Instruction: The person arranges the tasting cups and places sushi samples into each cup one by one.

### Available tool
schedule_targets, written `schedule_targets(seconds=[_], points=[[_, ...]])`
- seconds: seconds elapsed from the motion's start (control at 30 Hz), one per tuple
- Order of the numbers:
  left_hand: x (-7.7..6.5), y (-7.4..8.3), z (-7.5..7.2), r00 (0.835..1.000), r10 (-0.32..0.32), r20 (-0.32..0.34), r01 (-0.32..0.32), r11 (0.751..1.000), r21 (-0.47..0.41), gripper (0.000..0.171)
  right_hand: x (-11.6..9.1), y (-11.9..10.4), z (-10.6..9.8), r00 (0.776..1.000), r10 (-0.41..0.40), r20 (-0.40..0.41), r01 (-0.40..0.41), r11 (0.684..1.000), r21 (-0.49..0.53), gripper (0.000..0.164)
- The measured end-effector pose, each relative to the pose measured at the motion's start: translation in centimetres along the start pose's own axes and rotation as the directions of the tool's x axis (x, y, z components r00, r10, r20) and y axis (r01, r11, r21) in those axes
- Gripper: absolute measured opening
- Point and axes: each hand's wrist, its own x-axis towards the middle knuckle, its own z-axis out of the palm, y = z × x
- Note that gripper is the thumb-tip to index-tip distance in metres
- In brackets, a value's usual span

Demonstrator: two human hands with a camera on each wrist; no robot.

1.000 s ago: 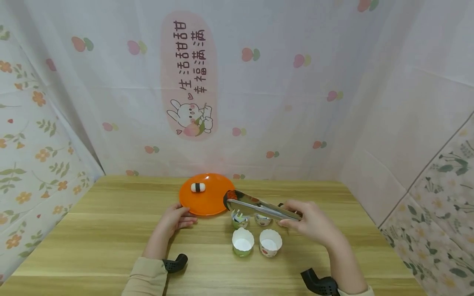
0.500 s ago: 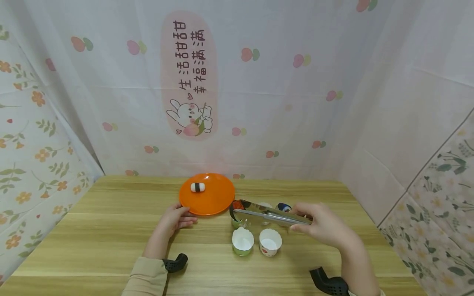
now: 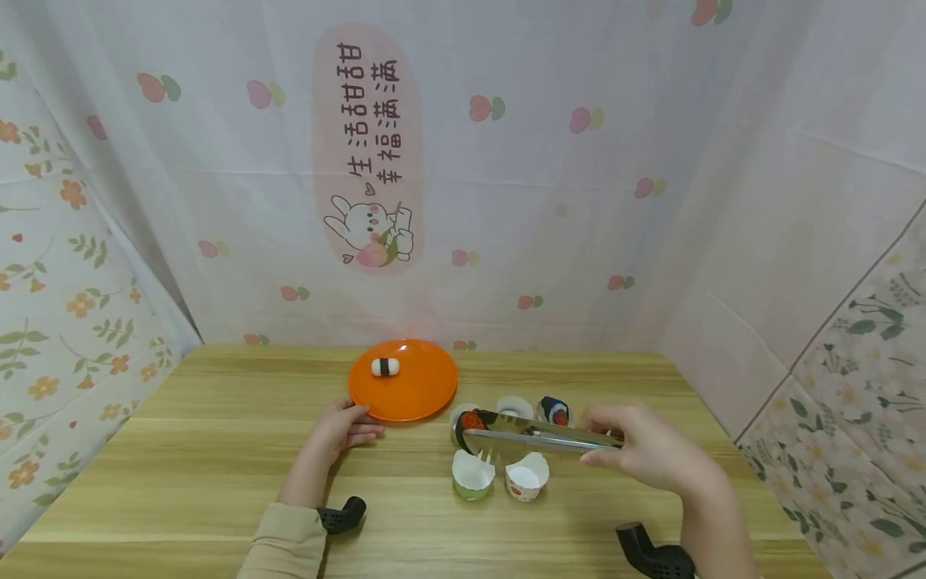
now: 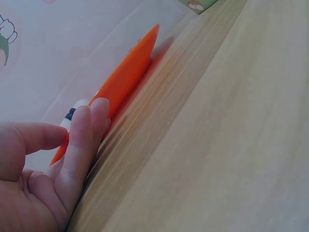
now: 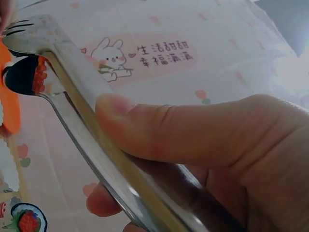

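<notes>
My right hand grips metal tongs. Between the tongs' ends sits a sushi piece with a black wrap and red roe-like top, which the right wrist view also shows. In the head view it overlaps the back left paper cup. My left hand pinches the near left rim of an orange plate, thumb above and fingers under it, as the left wrist view shows. On that plate lies a white sushi piece with a black band.
Two white-lined paper cups stand in front of the tongs. Behind them are another cup and, to its right, a cup with a dark-wrapped sushi roll. A patterned curtain hangs along the table's far edge.
My right hand has moved right and toward me, carrying the tongs and the roe sushi from beside the plate to the back left cup. The left hand has stayed at the plate.
</notes>
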Motion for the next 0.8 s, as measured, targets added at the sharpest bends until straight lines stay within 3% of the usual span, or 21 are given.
schedule_targets(seconds=[0.47, 0.8], points=[[-0.09, 0.10, 0.00, 1.000, -0.005, -0.001, 0.005, 1.000, -0.002, 0.039, 0.00, 0.02, -0.17, 0.996, 0.037, 0.075, -0.037, 0.999, 0.000, 0.019], [-0.07, 0.07, -0.02, 1.000, -0.006, 0.003, 0.006, 1.000, -0.008, 0.037, 0.25, 0.05, 0.29, 0.995, 0.030, 0.091, -0.025, 0.998, -0.055, 0.019]])
